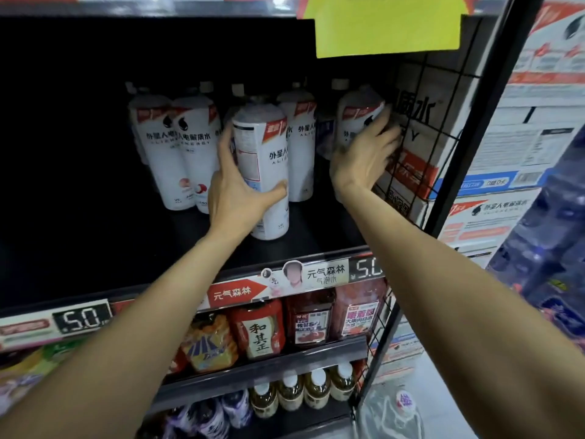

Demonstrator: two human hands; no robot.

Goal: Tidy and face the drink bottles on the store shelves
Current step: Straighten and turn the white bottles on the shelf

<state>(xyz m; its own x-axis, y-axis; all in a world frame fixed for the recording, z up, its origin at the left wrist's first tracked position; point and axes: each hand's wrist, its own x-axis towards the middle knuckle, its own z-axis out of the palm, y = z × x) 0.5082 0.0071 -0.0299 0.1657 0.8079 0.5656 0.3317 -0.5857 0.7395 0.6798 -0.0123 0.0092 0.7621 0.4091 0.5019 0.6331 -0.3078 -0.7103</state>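
The person stood reaching into the dark upper shelf (316, 236), both bare arms stretched out. The left hand (240, 191) gripped a tall white plastic drink bottle with a red corner banner (262, 172), thumb across its front and fingers wrapped behind. That bottle stood forward of the row, closest to the shelf's front edge, and its label was turned partly aside, the printed characters running off to its right. I judged the hand held it low on the body so it could be twisted until the label faced out.

The right hand (364, 153) curled around a second white bottle of the same kind (357, 122), deeper on that shelf and just beside the black wire mesh side panel (421, 153). From where I stood I took this as a grasp to draw it forward into line.

Further back on the shelf stood the other white bottles (177, 153), left of the held one, their labels mostly facing out but crowded and overlapping. A yellow paper sign (386, 30) hung above the shelf. Below its front edge ran a price strip (285, 283), and beneath that, red-labelled and amber bottles filled the lower tiers.

Much facing seemed left to do: the row was uneven and set well back.
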